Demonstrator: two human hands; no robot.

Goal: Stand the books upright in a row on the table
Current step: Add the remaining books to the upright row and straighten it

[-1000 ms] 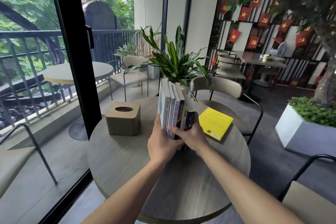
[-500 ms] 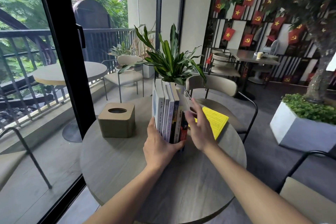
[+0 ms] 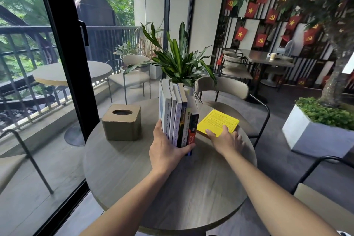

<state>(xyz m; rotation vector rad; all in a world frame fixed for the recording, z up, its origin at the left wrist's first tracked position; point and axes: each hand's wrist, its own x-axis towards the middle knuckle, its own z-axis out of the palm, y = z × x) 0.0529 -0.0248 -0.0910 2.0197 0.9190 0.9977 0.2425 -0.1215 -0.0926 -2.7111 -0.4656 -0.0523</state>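
— Where are the books?

— I see a row of upright paperback books (image 3: 178,117) standing spines toward me on the round grey wood-grain table (image 3: 134,174), right of the tan square tissue box (image 3: 121,121). My left hand (image 3: 166,151) wraps their near lower end, thumb on the black spine, fingers on the white cover.

— And the other hand?

— My right hand (image 3: 224,141) lies flat, fingers spread, on the near edge of the flat yellow book (image 3: 217,121), just right of the row. Not gripping it.
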